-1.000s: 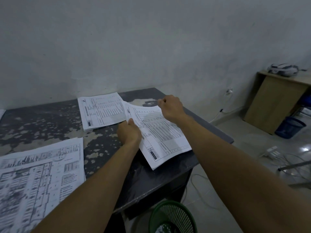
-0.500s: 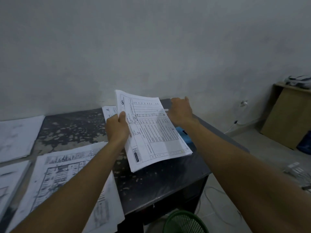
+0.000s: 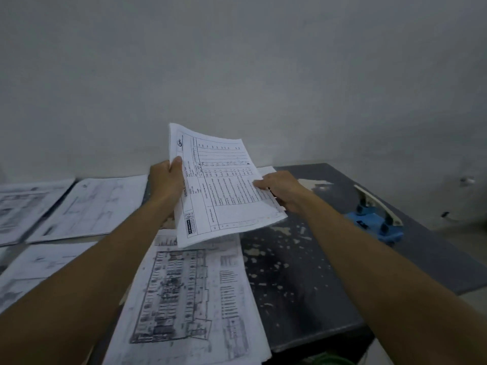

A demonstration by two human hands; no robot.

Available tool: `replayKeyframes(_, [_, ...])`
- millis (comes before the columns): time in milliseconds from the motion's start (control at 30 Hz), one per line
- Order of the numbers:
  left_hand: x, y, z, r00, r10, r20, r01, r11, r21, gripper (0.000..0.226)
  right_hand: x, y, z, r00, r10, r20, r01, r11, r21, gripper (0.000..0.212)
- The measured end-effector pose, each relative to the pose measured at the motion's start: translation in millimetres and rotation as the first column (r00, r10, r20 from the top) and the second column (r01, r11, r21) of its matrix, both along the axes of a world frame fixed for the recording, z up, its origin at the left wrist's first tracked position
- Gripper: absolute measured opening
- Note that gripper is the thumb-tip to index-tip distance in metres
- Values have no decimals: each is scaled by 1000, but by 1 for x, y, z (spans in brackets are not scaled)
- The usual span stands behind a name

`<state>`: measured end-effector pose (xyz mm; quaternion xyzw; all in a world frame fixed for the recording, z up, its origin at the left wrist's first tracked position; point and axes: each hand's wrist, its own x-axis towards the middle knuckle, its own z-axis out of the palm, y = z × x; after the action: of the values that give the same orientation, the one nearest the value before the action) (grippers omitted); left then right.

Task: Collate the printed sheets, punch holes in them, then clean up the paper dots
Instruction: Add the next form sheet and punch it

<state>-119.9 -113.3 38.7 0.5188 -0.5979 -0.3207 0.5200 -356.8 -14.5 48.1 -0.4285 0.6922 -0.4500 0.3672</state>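
Lifted clear of desk: sheet bundle, left hand pinching its edge, right hand gripping opposite edge. Risk: loose sheets fanning, slipping misaligned before hole punch.

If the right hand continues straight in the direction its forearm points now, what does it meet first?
The right hand points up-left and away, so it would likely meet first the held stack of sheets that it already pinches. Beyond lie the table edge and wall, though depth is unclear.
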Motion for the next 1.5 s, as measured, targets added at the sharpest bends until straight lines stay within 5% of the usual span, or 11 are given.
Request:
replayKeyframes(433, [48,-128,-29,824,117,554,-96,993,-66,45,68,-122,-34,980,-87,-178,83,996,-31,25])
replayKeyframes(800, [42,-185,-69,722,123,681,-108,992,-65,38,70,-190,-71,921,-62,-385,92,994,58,23])
replayKeyframes(1033, [32,-180,-80,609,62,790,13,996,-88,38,69,-192,-74,767,-44,-640,108,992,62,26])
replayKeyframes(1267, [45,-177,-62,298,220,929,123,956,-265,42,82,-176,-63,484,-12,-875,33,999,4,19])
replayKeyframes(1333, [50,-174,-52,241,268,933,141,941,-307,43,90,-172,-57,474,-15,-880,11,1000,-12,16])
replayKeyframes(1500, [59,-146,-30,264,267,927,130,942,-309,39,116,-157,-44,514,-35,-857,-14,999,-49,28])
